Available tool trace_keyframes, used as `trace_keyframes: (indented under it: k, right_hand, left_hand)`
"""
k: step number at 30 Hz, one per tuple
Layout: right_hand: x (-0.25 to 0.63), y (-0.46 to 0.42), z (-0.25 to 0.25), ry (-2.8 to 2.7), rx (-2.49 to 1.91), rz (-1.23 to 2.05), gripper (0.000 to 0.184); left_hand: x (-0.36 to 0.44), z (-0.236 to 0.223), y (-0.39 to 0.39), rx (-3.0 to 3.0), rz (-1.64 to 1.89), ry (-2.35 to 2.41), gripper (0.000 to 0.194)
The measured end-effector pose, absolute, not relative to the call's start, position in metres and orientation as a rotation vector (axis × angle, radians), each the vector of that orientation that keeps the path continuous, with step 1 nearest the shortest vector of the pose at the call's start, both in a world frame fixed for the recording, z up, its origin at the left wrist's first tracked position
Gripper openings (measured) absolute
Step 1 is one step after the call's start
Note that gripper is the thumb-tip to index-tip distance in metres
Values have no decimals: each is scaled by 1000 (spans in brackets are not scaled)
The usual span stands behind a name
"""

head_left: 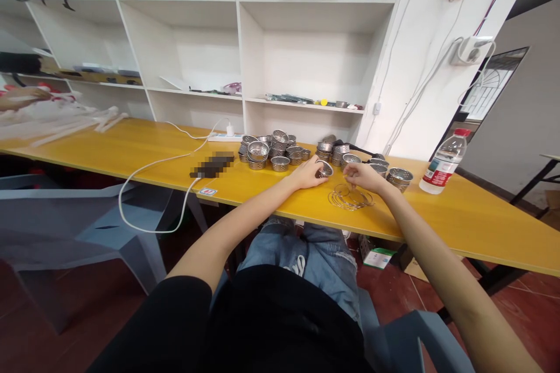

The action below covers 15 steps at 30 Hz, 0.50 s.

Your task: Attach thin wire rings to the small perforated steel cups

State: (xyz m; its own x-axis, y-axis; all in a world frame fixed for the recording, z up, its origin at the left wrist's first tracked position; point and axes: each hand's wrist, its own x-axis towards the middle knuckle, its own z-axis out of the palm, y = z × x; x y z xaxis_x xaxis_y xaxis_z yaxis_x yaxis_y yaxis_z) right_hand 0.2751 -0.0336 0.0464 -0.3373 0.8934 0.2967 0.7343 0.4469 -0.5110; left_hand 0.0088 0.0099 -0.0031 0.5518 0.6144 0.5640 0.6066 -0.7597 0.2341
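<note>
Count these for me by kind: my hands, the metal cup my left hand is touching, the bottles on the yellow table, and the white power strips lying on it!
Hands: 2, left hand and right hand
Metal cup at your left hand: 1
Bottle: 1
Power strip: 1
Total: 5

Blue-edged sticker [207, 191] on the yellow table [100, 147], number possibly "01"; bottle label [441, 168] unreadable.

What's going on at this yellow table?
Someone's left hand holds a small perforated metal cup just above or on the tabletop. The right hand is at a loose heap of thin wire rings, its fingers pinched together. More perforated cups stand clustered behind the hands, some stacked.
</note>
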Motion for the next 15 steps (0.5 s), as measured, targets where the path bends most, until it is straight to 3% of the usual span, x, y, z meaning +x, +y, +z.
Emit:
trace_keyframes:
  k: [3, 8, 15]
  right_hand:
    - [274, -33, 46, -2115, -1301, 400, 13]
    - [274, -36, 50, -2063, -1222, 502, 24]
    - [265, -38, 48, -1912, -1080, 566, 36]
  left_hand:
    - [9, -3, 9, 2744, 1035, 1049, 32]
    - [10, -3, 8, 2718, 1147, 902, 70]
    - [14, -4, 8, 2759, 1200, 732, 80]
